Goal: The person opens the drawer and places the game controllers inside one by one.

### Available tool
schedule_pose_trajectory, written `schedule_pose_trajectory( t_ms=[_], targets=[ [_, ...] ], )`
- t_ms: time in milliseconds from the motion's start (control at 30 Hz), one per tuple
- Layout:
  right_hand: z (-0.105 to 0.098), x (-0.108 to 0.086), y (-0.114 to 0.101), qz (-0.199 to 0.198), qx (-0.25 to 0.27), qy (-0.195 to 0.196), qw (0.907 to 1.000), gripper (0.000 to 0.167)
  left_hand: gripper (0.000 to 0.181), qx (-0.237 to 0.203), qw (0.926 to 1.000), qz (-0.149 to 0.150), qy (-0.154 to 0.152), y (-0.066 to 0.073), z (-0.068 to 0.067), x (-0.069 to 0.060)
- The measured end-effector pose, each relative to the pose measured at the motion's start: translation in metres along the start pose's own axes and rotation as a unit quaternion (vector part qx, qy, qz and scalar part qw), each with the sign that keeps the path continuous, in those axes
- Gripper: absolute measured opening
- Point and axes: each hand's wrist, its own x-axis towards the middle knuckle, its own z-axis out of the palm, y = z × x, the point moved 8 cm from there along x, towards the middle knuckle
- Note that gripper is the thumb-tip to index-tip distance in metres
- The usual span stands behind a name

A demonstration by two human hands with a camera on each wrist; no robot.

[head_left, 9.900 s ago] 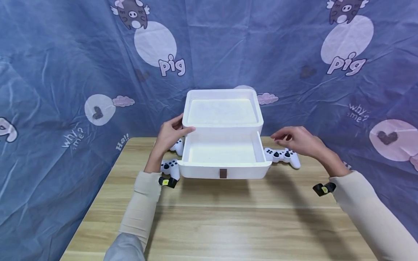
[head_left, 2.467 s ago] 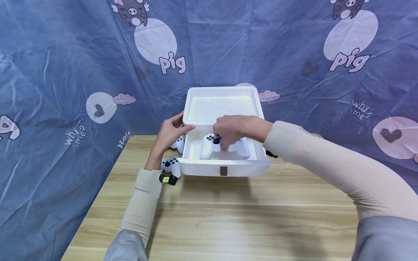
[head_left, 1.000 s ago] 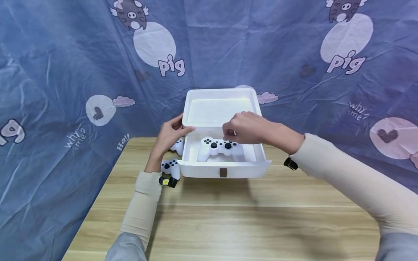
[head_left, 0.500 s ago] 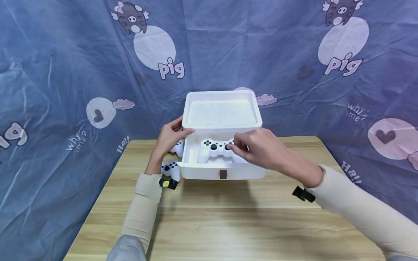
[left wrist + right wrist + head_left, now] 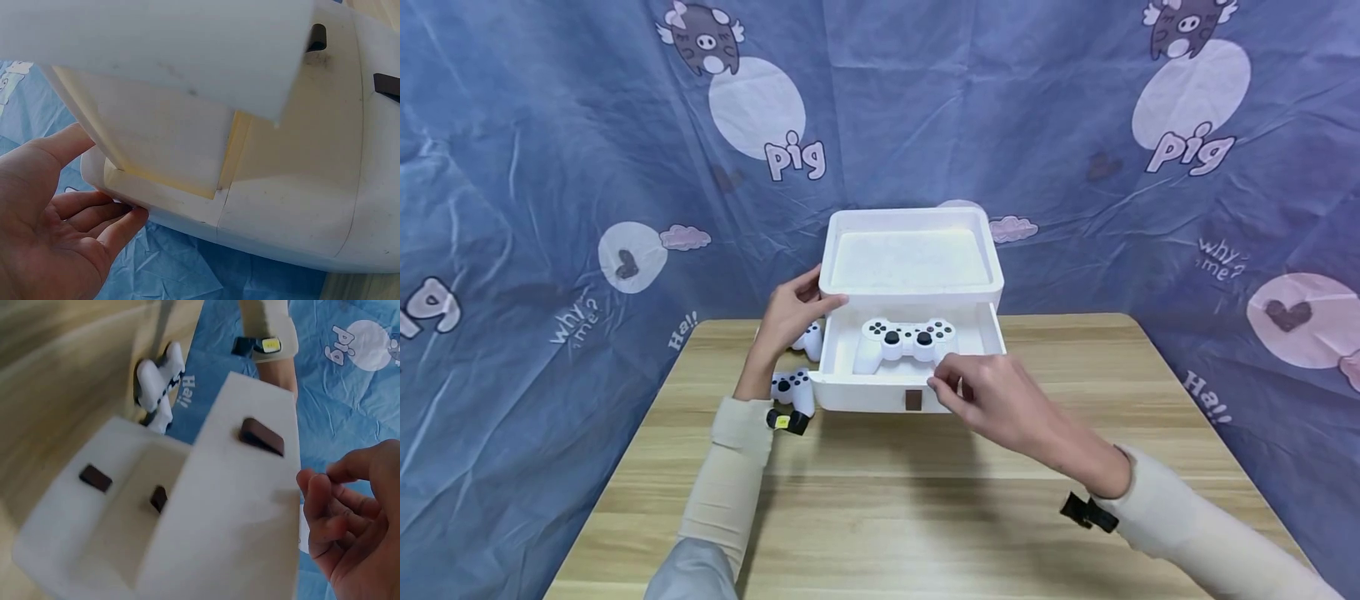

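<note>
A white drawer cabinet stands on the table with its top drawer pulled out. In that drawer lies a white game controller, sticks up. My left hand grips the cabinet's left side, thumb over the front edge; the left wrist view has its fingertips against the side wall. My right hand hovers by the drawer front, right of the brown pull tab. Its fingers are loosely curled around nothing, and whether they touch the rim I cannot tell.
Two more white controllers, a nearer one and a farther one, lie left of the cabinet, partly hidden. Lower drawers with brown tabs show in the right wrist view. Blue printed cloth hangs behind the wooden table.
The controller that lay right of the cabinet is now inside the drawer. My right hand has let go of it and drawn back toward me to the drawer front. The left hand stays put.
</note>
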Motion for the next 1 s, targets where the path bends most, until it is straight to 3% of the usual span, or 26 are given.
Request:
schedule_pose_trajectory(
  t_ms=[233, 433, 600, 733, 1000],
  targets=[
    [0.016, -0.019, 0.002, 0.044, 0.039, 0.018, 0.9981, 0.011, 0.091, -0.009, 0.9999, 0.002, -0.005, -0.001, 0.001, 0.001],
    [0.035, -0.029, 0.008, 0.101, 0.07, 0.001, 0.9924, 0.01, 0.091, -0.015, 0.9998, 0.011, -0.003, 0.0, 0.0, 0.001],
    [0.052, -0.036, 0.016, 0.164, 0.134, -0.023, 0.9771, 0.006, 0.09, -0.013, 0.9998, 0.012, 0.0, -0.001, 0.0, 0.0],
    [0.065, -0.044, 0.022, 0.237, 0.224, -0.04, 0.9444, 0.011, 0.091, -0.013, 0.9999, 0.011, 0.001, -0.001, 0.0, 0.0],
    [0.088, -0.059, 0.025, 0.334, 0.406, -0.041, 0.8497, 0.029, 0.091, -0.015, 0.9998, 0.01, -0.002, -0.001, 0.0, 0.0]
  ],
)
